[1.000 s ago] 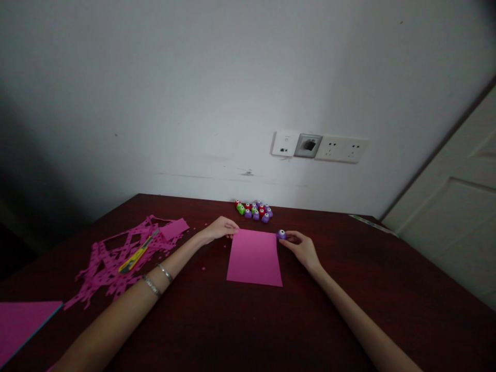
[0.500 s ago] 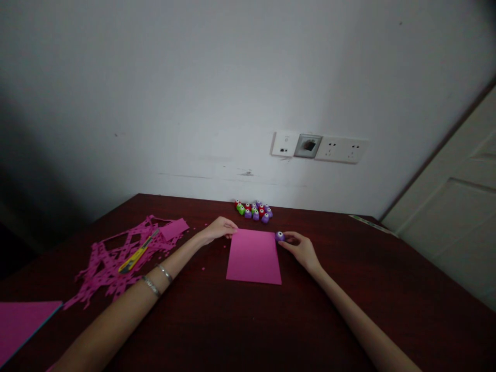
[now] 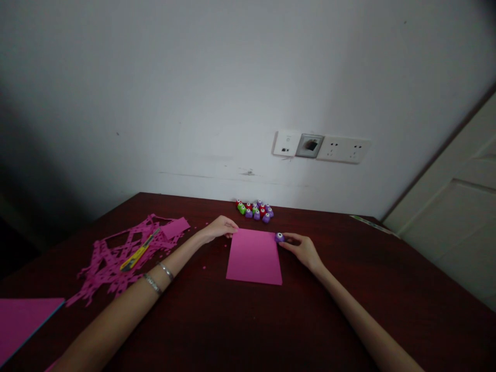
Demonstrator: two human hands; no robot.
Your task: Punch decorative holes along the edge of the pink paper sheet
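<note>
Gripping a small purple device (image 3: 279, 237) between thumb and fingertips, the right hand (image 3: 307, 253) is positioned at the upper right corner of a pink sheet (image 3: 254, 258), where the device meets the paper; its cap is white with a dark centre. The sheet lies on the dark reddish-brown table (image 3: 248, 325), in front of the person and between the two hands. The left hand (image 3: 217, 229), fingers curled, touches the upper left corner of the sheet with its fingertips; whether it pinches the paper or merely presses it, one cannot tell. Two silvery bracelets (image 3: 166, 270) encircle the left forearm. Beyond the sheet, near the wall (image 3: 217, 93), stands a cluster of similar devices (image 3: 257, 216) in purple, red and green. To the left, a tangle of perforated pink paper scraps (image 3: 101, 261) bears a yellow utility knife (image 3: 135, 257), beside which lies a small pink piece (image 3: 175, 227); a few tiny pink bits are scattered nearby. A larger pink sheet with a bluish edge (image 3: 27, 323) occupies the lower left. Socket plates (image 3: 344, 150) are mounted on the wall, and a pale panelled door (image 3: 465, 217) appears at right.
</note>
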